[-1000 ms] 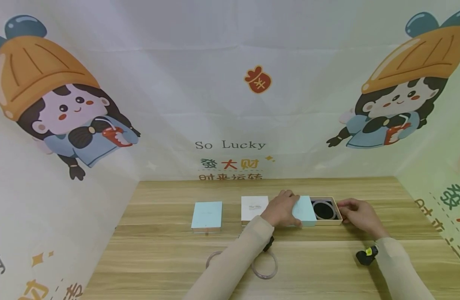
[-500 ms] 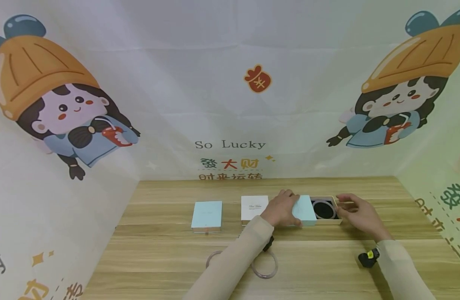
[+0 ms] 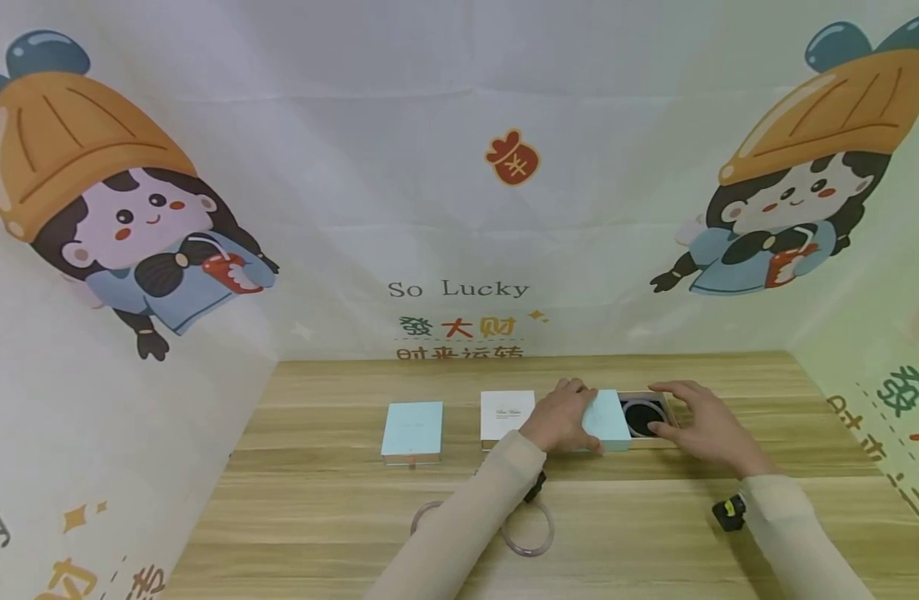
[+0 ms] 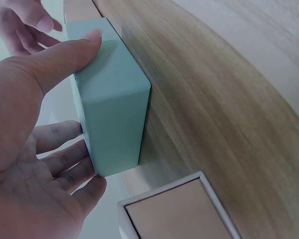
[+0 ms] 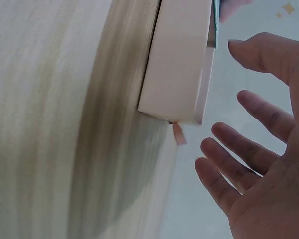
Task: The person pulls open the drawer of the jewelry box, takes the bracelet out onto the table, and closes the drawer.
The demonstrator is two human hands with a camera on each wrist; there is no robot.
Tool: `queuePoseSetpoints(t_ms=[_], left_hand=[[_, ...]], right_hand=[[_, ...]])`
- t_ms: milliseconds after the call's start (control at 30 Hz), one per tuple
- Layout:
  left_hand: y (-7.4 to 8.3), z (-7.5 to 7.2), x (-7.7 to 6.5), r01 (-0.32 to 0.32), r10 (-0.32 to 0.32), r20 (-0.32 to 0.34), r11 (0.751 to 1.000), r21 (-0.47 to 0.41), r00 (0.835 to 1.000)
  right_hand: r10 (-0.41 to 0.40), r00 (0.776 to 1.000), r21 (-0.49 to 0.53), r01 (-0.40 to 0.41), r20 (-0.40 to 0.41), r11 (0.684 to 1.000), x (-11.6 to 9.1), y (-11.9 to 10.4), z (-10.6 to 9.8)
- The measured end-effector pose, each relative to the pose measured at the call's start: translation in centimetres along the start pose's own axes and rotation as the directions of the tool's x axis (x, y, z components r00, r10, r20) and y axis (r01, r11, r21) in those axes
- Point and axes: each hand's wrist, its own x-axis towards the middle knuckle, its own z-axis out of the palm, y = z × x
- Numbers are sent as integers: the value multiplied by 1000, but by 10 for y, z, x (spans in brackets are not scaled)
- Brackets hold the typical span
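The box [image 3: 607, 419] under the hands was a pale turquoise sleeve with a cream drawer [image 3: 657, 417] slid partway out of its right end. It lay on the wooden table [image 3: 654, 517], near the middle and towards the back wall. In the right wrist view the drawer's end wall carried a small pinkish pull tab [image 5: 179, 134].

The drawer had a black lining, and one pale ring-shaped bangle [image 3: 642, 410] lay in it, partly hidden by the right hand.

The left hand [image 3: 566, 417] gripped the turquoise sleeve, its thumb along one side and its fingers [image 4: 65, 164] curled round the other, as the left wrist view showed plainly. The right hand [image 3: 697, 423] was spread open with its fingers straight and apart, lying over the drawer's right end and holding nothing; whether its fingertips touched the drawer could not be told.

Three boxes could be counted on the table: the one in hand, a white box [image 3: 507, 414] just to its left, and a second turquoise box [image 3: 412, 432] further left, well apart from the hands. Three bangles showed: the one in the drawer and two clear ones near the front edge, the left one [image 3: 423, 517] and the right one [image 3: 530, 533], both partly covered by the left sleeve.
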Motion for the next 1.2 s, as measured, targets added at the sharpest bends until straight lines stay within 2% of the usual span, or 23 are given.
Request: queuePoseSetpoints(t_ms=[133,300,633,800,1200], left_hand=[[0,0,0,4,-4,4,1000,3,1000],[0,0,1,2,-2,-2,1000,0,1000],[0,1,1,9,-9,1,1000,-7,1000],[0,2,2,9,-9,-2,1000,-15,1000],[-1,2,2,17,-17,1,1000,-24,1000]], right_hand=[[-56,998,-32,56,5,998,5,-5,0],[-78,995,-53,81,57,995,12,-11,2],[-27,987,-88,41,157,995,21,-22,6],[-48,978,-121,74,201,990,26,-23,7],[-26,972,-127,57,234,990,35,-26,8]])
